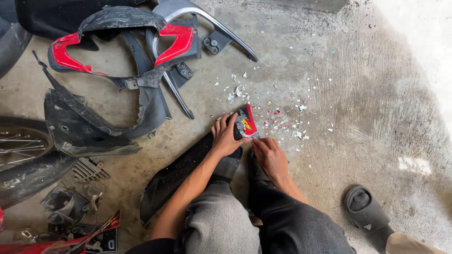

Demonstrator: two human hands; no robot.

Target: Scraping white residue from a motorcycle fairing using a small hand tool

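Note:
A long black plastic motorcycle panel (179, 174) lies on the concrete floor, its far tip covered by a red and yellow sticker (247, 123). My left hand (226, 136) presses flat on the panel just behind the sticker. My right hand (268, 153) pinches at the near edge of the sticker; whether it holds a small tool or only the sticker's edge is hidden by the fingers. Small white and red sticker scraps (282, 123) are scattered on the floor beyond the panel's tip. My knees in grey trousers are below the hands.
Black and red fairing parts (141, 51) and a silver grab rail (207, 23) lie at top left. A spoked wheel (21, 146) and small black parts (70, 202) sit at left. Another person's foot in a grey slide sandal (367, 211) is at lower right.

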